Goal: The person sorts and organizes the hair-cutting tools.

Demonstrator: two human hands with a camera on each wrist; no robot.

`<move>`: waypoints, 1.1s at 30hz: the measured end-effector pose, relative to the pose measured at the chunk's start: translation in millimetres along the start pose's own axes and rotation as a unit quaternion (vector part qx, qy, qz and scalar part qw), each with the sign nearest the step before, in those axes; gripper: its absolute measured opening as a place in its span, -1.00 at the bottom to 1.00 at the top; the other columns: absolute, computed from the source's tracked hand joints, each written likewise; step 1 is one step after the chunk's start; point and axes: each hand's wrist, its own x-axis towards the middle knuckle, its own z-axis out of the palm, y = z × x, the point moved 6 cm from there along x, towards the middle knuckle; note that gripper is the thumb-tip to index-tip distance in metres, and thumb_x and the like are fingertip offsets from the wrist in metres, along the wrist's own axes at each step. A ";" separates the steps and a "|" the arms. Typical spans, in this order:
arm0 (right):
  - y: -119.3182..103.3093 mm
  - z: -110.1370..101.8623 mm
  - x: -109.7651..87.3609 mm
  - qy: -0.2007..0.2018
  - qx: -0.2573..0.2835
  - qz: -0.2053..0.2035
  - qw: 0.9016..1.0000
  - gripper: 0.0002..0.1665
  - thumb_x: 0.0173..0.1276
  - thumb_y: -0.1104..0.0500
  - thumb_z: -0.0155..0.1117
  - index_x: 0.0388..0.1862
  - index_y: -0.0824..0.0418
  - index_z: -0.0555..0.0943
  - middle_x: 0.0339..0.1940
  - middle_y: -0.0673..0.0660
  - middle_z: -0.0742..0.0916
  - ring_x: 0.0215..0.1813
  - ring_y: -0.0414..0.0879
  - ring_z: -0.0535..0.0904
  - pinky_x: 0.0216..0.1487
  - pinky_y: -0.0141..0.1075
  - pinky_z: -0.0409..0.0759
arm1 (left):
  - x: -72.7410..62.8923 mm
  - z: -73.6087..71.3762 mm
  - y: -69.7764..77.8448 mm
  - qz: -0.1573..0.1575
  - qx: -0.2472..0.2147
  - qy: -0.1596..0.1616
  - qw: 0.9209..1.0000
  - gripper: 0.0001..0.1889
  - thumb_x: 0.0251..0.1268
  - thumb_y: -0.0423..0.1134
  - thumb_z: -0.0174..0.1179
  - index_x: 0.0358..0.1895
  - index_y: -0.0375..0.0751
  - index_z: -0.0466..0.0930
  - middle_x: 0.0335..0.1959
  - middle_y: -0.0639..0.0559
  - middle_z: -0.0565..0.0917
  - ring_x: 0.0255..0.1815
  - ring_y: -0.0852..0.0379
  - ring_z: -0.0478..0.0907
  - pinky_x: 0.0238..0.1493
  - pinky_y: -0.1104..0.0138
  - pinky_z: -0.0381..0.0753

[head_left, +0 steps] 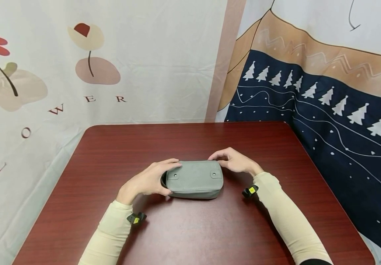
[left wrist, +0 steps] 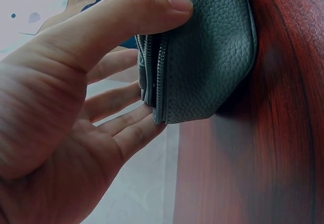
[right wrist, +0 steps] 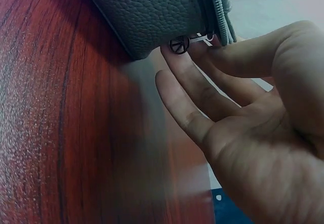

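Note:
A grey-green leather-look zip pouch (head_left: 195,176) lies on the table with two round studs on its top. My left hand (head_left: 145,179) holds its left end, thumb on the near side and fingers spread along the far side. In the left wrist view the zipper (left wrist: 161,77) is parted near that thumb. At the far right corner, my right hand (head_left: 239,161) has thumb and fingers around the zipper pull. The right wrist view shows this wheel-shaped zipper pull (right wrist: 179,44) against my fingers, just below the zipper teeth (right wrist: 220,13). What lies inside the pouch is hidden.
The dark red wooden table (head_left: 190,228) has rounded far corners. Behind it hangs a pale curtain (head_left: 164,66) with flower prints and letters. A navy cloth (head_left: 336,140) with white trees hangs along the right side. Both wrists wear small black bands.

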 end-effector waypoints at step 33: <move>9.4 0.0 -5.6 0.054 -0.038 0.026 0.997 -0.71 0.60 0.37 0.27 0.00 0.10 0.86 -0.13 0.04 0.86 -0.37 -0.14 0.64 -0.31 -0.33 0.67 | 0.5 0.5 -2.6 0.022 0.027 0.021 0.999 -0.05 0.03 -0.15 0.79 0.57 -0.22 0.61 0.66 -0.20 0.56 0.54 -0.21 0.66 0.53 -0.13 0.67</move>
